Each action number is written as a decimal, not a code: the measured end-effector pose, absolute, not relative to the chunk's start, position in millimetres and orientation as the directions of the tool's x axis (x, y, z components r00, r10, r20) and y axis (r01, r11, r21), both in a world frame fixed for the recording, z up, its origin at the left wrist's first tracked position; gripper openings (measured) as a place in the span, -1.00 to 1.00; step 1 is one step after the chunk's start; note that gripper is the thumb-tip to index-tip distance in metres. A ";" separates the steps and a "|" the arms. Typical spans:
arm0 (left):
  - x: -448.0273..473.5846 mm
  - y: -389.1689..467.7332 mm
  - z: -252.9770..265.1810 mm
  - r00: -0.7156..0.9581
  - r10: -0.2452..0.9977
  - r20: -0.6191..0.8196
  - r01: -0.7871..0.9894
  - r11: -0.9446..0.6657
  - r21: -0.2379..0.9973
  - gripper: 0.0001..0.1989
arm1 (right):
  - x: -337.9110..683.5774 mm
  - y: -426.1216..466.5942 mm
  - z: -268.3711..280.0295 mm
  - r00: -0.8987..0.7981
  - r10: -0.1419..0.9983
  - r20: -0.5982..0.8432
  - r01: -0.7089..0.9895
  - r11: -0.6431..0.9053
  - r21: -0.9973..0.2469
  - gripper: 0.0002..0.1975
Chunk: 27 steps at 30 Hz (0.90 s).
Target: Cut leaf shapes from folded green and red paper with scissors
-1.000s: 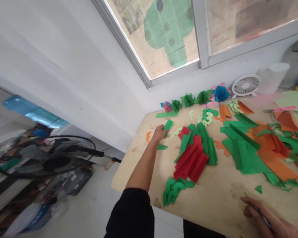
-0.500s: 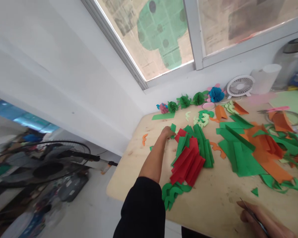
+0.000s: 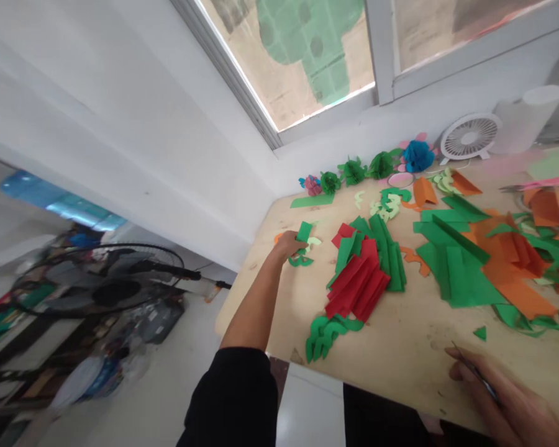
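My left hand point(image 3: 287, 246) reaches over the left part of the table, its fingers closed on a small green paper piece point(image 3: 304, 231). Beside those fingers lie a cut green scrap point(image 3: 300, 261) and a pale green curved cutout point(image 3: 313, 241). An orange cutout point(image 3: 277, 238) peeks out from behind the hand. At the lower right, my right hand point(image 3: 498, 391) is closed around a slim, pointed metal tool point(image 3: 479, 375); most of it is hidden. Between the hands are folded red paper strips point(image 3: 358, 282), folded green strips point(image 3: 391, 257) and wavy green cutouts point(image 3: 326, 335).
Green and orange paper point(image 3: 466, 273) spreads over the table's right side. Paper flowers point(image 3: 353, 171) and a small white fan point(image 3: 470, 138) line the wall under the window. Left of the table stands a large black floor fan point(image 3: 116, 292).
My left hand has moved left across the table with the green paper piece, away from the red strips. My right hand stays near the front edge. The camera view has shifted slightly.
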State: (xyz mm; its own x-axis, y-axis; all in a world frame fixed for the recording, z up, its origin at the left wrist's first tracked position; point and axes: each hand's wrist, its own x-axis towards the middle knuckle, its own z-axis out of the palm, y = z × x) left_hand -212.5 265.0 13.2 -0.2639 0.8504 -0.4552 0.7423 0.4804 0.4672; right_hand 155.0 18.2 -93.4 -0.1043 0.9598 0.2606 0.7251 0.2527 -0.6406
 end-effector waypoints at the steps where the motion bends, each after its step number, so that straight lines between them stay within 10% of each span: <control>1: -214.3 254.5 14.1 -0.251 0.852 -0.460 0.740 0.475 0.476 -0.64 | 154.6 20.0 -87.9 -0.106 0.960 0.259 0.726 0.252 -0.640 -0.70; 17: -175.6 30.1 -16.9 -0.220 0.974 -0.053 0.632 0.184 0.753 -0.78 | 154.9 29.9 -64.0 -0.101 0.986 0.130 0.780 0.159 -0.606 -0.57; 23: -147.4 10.2 -47.2 0.181 0.930 0.320 0.881 -0.298 0.368 -0.81 | 153.3 30.4 -63.7 -0.075 0.982 0.171 0.781 0.164 -0.603 -0.53; 27: -171.1 23.0 -51.9 0.154 0.917 0.368 0.868 -0.304 0.393 -0.79 | 153.1 29.1 -65.8 -0.076 0.983 0.164 0.746 0.165 -0.645 -0.56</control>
